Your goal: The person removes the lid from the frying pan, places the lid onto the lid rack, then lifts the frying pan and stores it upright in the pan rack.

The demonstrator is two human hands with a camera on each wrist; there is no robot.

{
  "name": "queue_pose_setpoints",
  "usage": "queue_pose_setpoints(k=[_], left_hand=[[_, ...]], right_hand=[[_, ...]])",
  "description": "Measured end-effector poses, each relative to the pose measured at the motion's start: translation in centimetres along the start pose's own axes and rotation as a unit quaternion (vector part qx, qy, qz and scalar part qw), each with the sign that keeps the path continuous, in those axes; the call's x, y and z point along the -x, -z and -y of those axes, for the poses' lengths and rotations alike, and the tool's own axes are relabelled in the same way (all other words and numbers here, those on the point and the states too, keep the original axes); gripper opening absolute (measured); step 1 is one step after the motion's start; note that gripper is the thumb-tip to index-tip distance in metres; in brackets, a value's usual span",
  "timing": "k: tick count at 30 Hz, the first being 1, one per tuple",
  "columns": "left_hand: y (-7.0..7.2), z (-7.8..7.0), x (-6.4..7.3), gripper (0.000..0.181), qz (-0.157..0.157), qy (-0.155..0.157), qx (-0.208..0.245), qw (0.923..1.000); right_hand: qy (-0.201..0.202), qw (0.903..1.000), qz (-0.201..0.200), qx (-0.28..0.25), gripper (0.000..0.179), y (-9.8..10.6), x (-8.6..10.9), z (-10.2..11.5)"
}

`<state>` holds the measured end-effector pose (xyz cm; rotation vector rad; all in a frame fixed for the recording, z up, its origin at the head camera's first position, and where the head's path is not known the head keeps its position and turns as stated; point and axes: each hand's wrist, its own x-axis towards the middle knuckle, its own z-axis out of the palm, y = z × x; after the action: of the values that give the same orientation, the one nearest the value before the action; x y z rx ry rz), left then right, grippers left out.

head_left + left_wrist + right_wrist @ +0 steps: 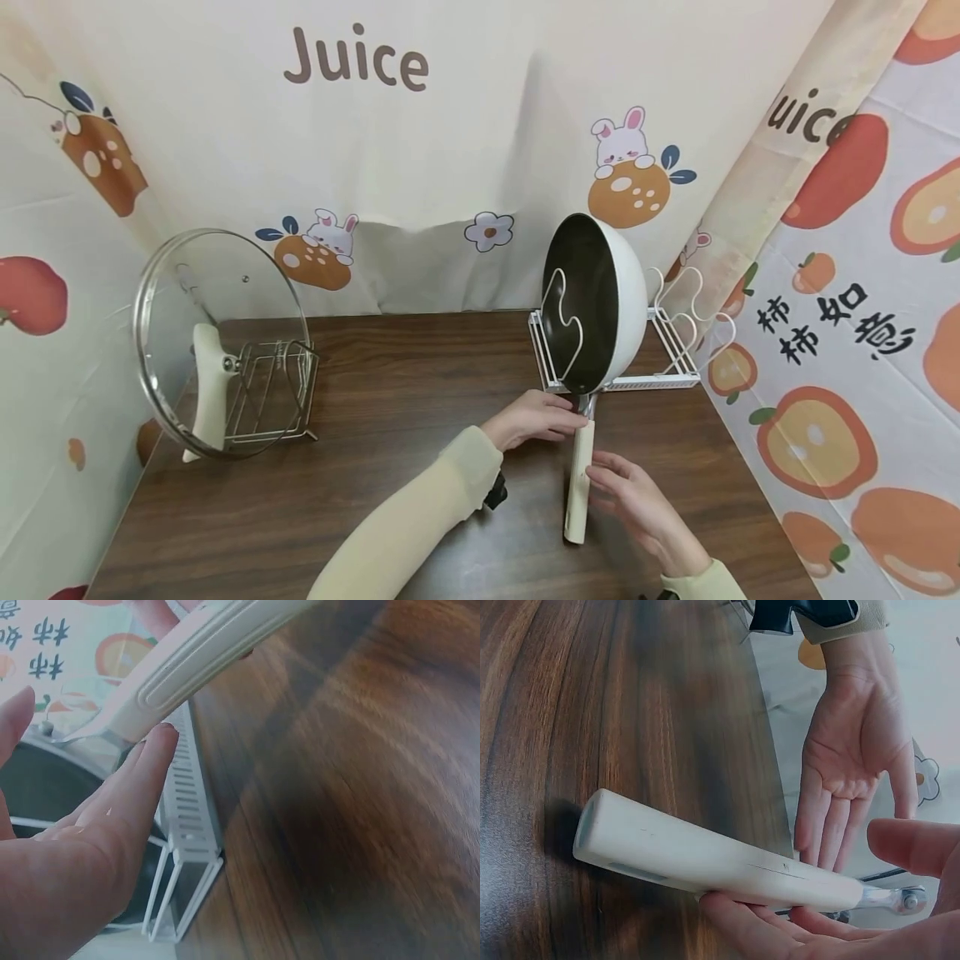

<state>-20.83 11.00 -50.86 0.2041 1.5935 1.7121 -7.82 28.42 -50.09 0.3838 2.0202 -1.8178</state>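
Observation:
A frying pan (628,300), dark inside and white outside, stands on its edge in a white wire rack (652,383). Its cream handle (579,483) juts toward me over the table. My left hand (534,418) is at the left of the handle's upper end, fingers nearly straight, fingertips at or very near it. On the handle's other side is my right hand (633,504), its fingers loosely extended and touching the handle lower down. In the right wrist view the left palm (851,742) shows bare, and neither hand wraps round the handle (720,851).
On the left, a glass lid (251,275) with a cream knob handle (213,387) leans upright in a metal wire rack (258,417). Empty white loops (693,312) rise at the right end of the pan's rack. Printed curtains (450,167) hang behind the brown wooden table (360,400).

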Motion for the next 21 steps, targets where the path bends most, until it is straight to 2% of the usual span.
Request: queue_pose_setpoints(k=[5,9,15,21], left_hand=[[1.1,0.1,0.4,0.065,-0.005,0.000,-0.003,1.0000],[2.1,0.1,1.0,0.067,-0.012,-0.005,0.002,0.9999],[3.8,-0.3,2.0,0.066,-0.023,-0.024,-0.001,0.9995],[5.7,-1.3,3.6,0.064,-0.035,-0.044,0.000,0.9984]], right_hand=[[0.006,0.9996,-0.026,0.003,0.060,-0.4,0.2,0.7],[0.027,0.9963,-0.072,0.040,0.060,-0.7,0.4,2.0],[0.064,0.9796,-0.120,0.148,0.061,-1.3,0.9,4.3],[0.095,0.9685,-0.127,0.192,0.059,-2.1,1.0,6.0]])
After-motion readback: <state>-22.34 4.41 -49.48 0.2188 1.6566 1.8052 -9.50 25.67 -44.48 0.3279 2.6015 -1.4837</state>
